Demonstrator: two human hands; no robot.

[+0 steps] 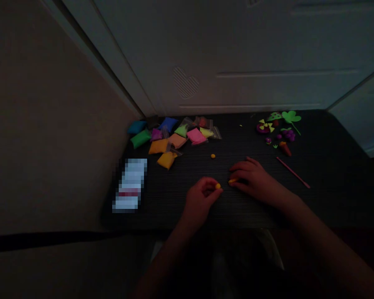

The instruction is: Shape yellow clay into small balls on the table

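Note:
My left hand (201,198) hovers just above the dark table (330,174) with its fingers curled, pinching a small yellow clay ball (217,186) at the fingertips. My right hand (255,178) lies a little to the right, fingers bent down on the table and pressed on another yellow clay piece (232,181). A third small yellow clay ball (212,156) lies alone on the table, farther back. The room is very dim.
Several coloured clay packets (171,139) lie in a heap at the back left. Small finished clay figures (279,126) sit at the back right, a thin pink stick (293,172) beside my right hand. A blurred white card (130,185) lies at the left edge. A white cabinet (237,54) stands behind.

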